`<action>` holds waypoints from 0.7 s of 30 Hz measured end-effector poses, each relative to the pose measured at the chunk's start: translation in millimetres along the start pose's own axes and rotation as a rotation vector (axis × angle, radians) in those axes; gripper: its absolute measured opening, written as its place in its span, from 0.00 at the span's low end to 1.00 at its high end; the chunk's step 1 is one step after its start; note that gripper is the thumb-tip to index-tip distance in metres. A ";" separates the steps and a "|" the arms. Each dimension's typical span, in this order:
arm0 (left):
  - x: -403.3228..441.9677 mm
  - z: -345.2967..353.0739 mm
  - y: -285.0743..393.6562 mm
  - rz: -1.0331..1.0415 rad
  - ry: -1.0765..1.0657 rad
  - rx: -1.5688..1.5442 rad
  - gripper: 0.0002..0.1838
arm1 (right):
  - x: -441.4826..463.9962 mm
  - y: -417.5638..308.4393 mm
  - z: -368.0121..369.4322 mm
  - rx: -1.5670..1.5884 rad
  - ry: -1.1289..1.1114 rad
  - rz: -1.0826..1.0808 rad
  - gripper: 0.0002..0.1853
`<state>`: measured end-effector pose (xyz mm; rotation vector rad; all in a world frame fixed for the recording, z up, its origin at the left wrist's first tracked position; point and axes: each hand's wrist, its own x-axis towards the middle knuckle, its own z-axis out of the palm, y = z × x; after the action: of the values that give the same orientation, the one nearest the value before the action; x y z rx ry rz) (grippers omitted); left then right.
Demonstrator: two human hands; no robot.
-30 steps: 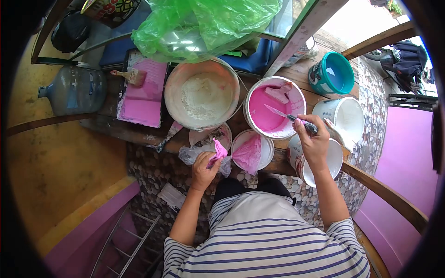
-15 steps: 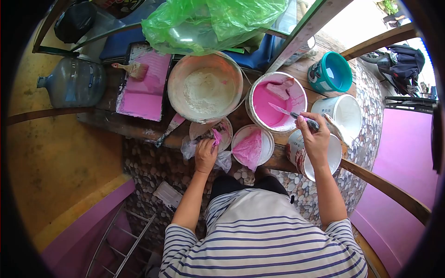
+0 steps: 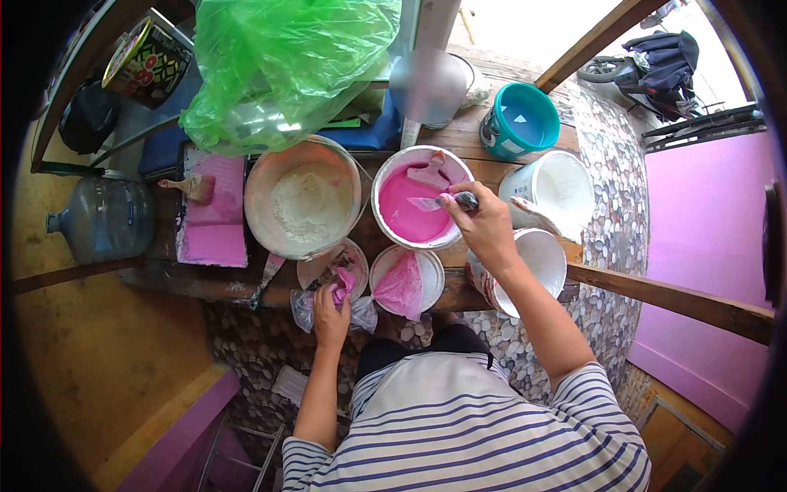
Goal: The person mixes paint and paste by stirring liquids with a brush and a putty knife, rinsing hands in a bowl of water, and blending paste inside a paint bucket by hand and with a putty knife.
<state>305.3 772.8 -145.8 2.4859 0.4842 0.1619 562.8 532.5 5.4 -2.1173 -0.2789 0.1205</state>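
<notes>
Head view, standing near the bench (image 3: 176,284): right hand (image 3: 485,225) has its fingers wrapped round the black handle of a flat putty knife with a pale blade (image 3: 424,203), held over the round white bucket of pink paint (image 3: 410,243), presumably so drips fall back inside. Left hand (image 3: 330,316), fingers pinched on a crumpled piece of bright pink plastic (image 3: 345,281), is at the near edge by a paint-smeared round lid (image 3: 356,257), perhaps handy for catching spills. Lettering: black-and-yellow round tub (image 3: 149,66), upper left, red letters seeming to end "go", rest illegible.
</notes>
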 end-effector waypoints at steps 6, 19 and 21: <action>-2.2 1.8 0.9 0.012 0.012 0.048 0.21 | 27.2 5.6 25.5 -0.127 -0.086 -0.032 0.18; 7.0 5.4 13.3 -0.022 -0.019 0.060 0.20 | 57.9 24.0 56.3 -0.226 -0.275 0.030 0.20; 6.4 5.1 13.3 -0.025 -0.015 0.065 0.20 | 57.3 29.4 61.3 -0.237 -0.242 -0.027 0.20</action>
<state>316.4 762.5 -142.2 2.5417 0.5216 0.1187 610.8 582.0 -50.8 -2.3347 -0.4853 0.3431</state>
